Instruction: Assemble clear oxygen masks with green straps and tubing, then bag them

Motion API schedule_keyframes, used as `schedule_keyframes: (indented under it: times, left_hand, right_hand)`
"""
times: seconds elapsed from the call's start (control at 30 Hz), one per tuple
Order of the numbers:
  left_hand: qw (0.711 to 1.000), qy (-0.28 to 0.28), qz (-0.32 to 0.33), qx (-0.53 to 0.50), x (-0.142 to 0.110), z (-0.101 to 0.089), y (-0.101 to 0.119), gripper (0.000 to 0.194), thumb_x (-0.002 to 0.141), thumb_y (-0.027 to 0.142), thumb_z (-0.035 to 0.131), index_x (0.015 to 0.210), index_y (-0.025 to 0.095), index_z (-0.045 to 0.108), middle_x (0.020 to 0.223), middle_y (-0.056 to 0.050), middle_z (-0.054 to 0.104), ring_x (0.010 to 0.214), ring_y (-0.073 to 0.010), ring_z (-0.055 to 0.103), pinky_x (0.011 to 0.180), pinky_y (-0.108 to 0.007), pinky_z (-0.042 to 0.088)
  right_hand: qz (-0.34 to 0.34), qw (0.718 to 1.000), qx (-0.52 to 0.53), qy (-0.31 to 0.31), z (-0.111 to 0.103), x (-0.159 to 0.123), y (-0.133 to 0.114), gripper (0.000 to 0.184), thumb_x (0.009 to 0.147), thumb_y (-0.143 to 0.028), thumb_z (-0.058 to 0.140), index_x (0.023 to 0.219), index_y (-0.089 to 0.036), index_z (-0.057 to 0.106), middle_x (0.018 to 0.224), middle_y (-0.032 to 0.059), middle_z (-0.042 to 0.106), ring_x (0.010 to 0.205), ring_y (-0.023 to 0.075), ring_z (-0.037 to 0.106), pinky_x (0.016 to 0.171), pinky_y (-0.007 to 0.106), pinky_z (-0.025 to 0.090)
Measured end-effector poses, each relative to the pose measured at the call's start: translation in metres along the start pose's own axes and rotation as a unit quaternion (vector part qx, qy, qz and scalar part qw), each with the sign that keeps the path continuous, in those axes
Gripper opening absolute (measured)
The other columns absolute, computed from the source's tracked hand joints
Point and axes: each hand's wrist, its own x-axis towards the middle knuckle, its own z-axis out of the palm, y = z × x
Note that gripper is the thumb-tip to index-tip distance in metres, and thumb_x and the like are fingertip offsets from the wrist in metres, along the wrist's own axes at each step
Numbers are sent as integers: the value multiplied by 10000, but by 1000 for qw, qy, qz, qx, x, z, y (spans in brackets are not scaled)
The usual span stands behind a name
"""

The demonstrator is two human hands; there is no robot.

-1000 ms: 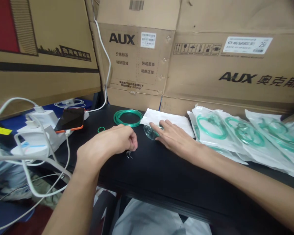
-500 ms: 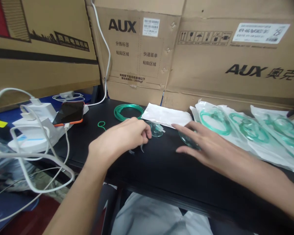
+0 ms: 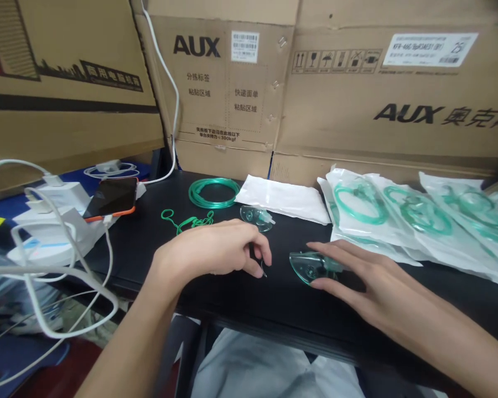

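My left hand (image 3: 226,249) is closed in a pinch above the black table. A thin, curved, shiny strip (image 3: 264,270) sticks out from its fingertips. To its right, my right hand (image 3: 357,276) has thumb and fingers around a clear oxygen mask (image 3: 309,266) with a green rim, low over the table. A second clear mask (image 3: 255,216) with a pale connector lies behind my left hand. Beyond that hand rest a green elastic strap (image 3: 195,222) and a coil of green tubing (image 3: 213,193).
A white paper pouch (image 3: 282,199) lies before the cardboard boxes (image 3: 216,121) at the back. Several packaged mask sets (image 3: 419,215) overlap at the right. On the left are a phone (image 3: 114,196), white chargers (image 3: 56,215) and looping cables (image 3: 112,265).
My right hand has come nearer the table's front edge, along with the mask. My left hand has shifted slightly right and nearer, showing more of the green strap. The view has turned slightly.
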Motion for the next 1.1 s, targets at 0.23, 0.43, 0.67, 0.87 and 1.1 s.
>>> schedule_keyframes:
  times: [0.23, 0.43, 0.67, 0.87, 1.1]
  left_hand:
    - [999, 40, 17, 25, 8, 2, 8, 94, 944, 338, 716, 889, 351, 792, 1026, 48, 736, 1028, -185, 652, 814, -257, 458]
    - [989, 68, 128, 1, 11, 8, 27, 170, 1024, 243, 618, 933, 310, 745, 1115, 52, 730, 1109, -180, 648, 958, -256, 438]
    - [985, 81, 153, 13, 15, 15, 34, 159, 1045, 223, 603, 948, 288, 710, 1146, 49, 700, 1109, -174, 638, 963, -266, 430]
    - [986, 77, 149, 27, 13, 15, 36, 169, 1049, 222, 592, 942, 281, 709, 1139, 38, 693, 1073, -180, 641, 947, -282, 436]
    - [985, 76, 148, 43, 10, 14, 36, 186, 1048, 170, 591, 942, 288, 687, 1151, 77, 672, 1070, -141, 631, 934, -261, 425]
  right_hand:
    - [-20, 996, 67, -51, -3, 6, 5, 510, 1014, -605, 609, 1499, -451, 575, 1497, 16, 677, 1330, 335, 669, 1111, 545, 542]
    - [21, 992, 104, -61, -13, 5, 5, 451, 1023, -644, 577, 1449, -495, 591, 1467, -17, 690, 1324, 318, 663, 1081, 532, 542]
    - [36, 987, 136, -82, -19, 6, -9, 386, 1033, -653, 559, 1383, -504, 616, 1420, -43, 705, 1299, 293, 660, 1059, 489, 538]
    - [28, 985, 149, -85, -19, 6, -14, 358, 1049, -626, 547, 1381, -515, 621, 1423, -62, 700, 1310, 267, 654, 1092, 466, 523]
    - [40, 984, 148, -88, -18, 8, -9, 403, 1050, -620, 547, 1436, -511, 587, 1454, -61, 689, 1359, 258, 632, 1128, 463, 508]
